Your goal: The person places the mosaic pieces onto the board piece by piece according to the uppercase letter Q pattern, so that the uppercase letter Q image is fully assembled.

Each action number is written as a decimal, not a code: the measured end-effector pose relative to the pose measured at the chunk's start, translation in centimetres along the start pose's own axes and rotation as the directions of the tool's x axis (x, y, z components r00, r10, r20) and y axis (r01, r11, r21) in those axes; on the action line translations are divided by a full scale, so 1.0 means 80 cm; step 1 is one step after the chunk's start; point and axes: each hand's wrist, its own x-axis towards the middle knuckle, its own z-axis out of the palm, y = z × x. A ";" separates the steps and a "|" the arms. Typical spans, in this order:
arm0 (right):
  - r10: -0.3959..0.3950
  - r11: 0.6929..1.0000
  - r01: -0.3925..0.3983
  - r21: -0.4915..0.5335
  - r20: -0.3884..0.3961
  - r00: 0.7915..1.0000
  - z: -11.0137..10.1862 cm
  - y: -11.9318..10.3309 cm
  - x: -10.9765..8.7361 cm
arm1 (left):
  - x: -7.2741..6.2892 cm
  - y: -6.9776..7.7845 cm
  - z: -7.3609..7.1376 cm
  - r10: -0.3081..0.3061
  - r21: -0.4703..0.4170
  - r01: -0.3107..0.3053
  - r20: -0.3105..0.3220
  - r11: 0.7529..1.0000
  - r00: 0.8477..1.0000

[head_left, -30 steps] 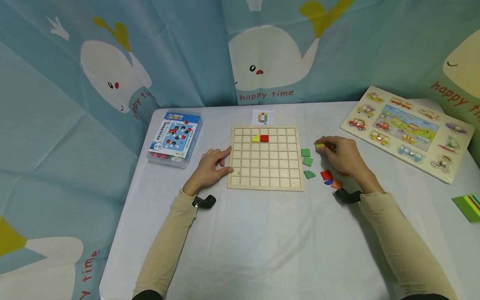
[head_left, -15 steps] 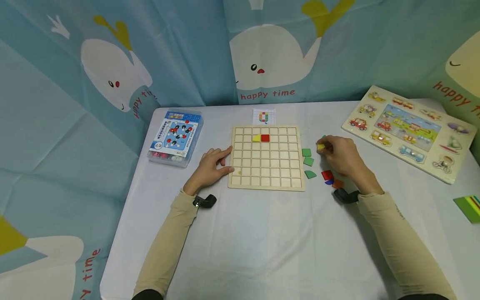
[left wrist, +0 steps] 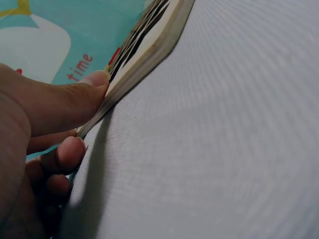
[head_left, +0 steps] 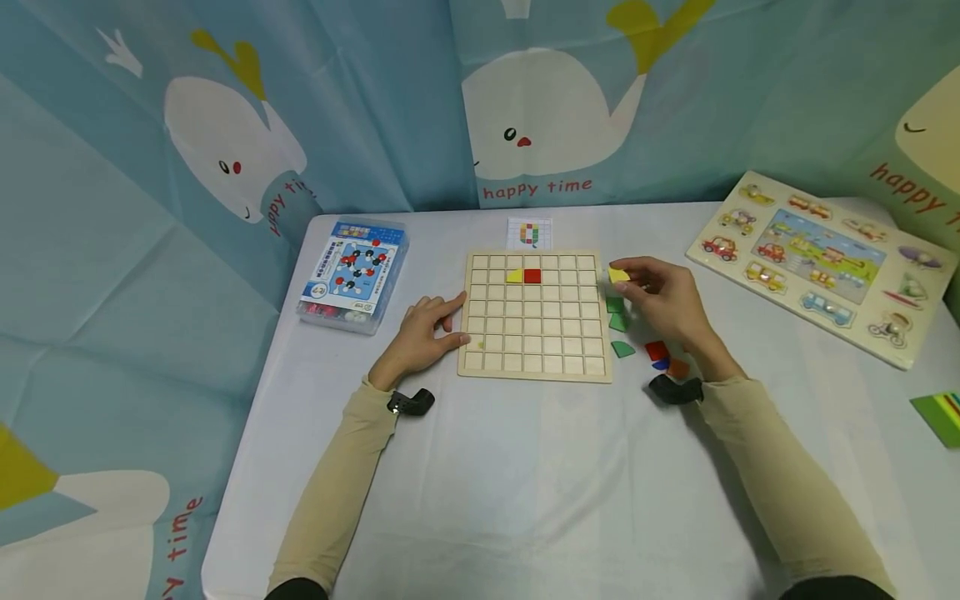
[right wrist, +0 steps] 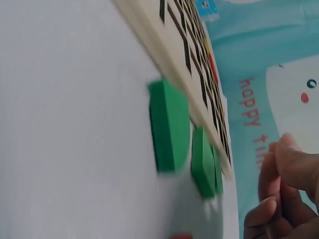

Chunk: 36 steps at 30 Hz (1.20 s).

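Observation:
A wooden grid board (head_left: 534, 335) lies on the white table, with one yellow tile (head_left: 515, 277) and a red square tile (head_left: 532, 276) side by side in its second row. At the board's left edge rests my left hand (head_left: 422, 335), index fingertip and thumb touching the rim apart from each other; its other fingers are loosely bent. My right hand (head_left: 666, 302) pinches a yellow tile (head_left: 618, 275) between thumb and fingers, just off the board's upper right edge. Below it lie several green tiles (right wrist: 169, 127). The right wrist view does not show the held tile.
A small pattern card (head_left: 529, 234) lies behind the board. Nearer my right wrist are a red tile (head_left: 656, 351), a blue one (head_left: 661, 364) and an orange one (head_left: 678, 368). A boxed molecule set (head_left: 354, 275) stands left, a vehicle puzzle (head_left: 821, 267) right, a striped green item (head_left: 939, 418) far right.
My right hand has lifted the yellow tile from beside the green pieces and moved left and away from me, toward the board. The left hand has stayed at the board's edge.

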 end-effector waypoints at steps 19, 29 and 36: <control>-0.150 0.989 0.150 0.013 -0.013 0.989 0.051 -0.015 0.037 | 0.005 0.000 -0.001 0.019 0.011 -0.019 0.000 1.000 1.000; -0.119 0.992 0.121 -0.038 0.049 0.992 0.058 -0.026 0.049 | 0.005 0.000 -0.001 0.017 0.014 -0.016 -0.013 1.000 1.000; -0.095 0.992 0.107 -0.069 0.154 0.983 0.065 -0.032 0.057 | 0.002 -0.003 -0.001 -0.001 0.017 0.001 -0.004 1.000 1.000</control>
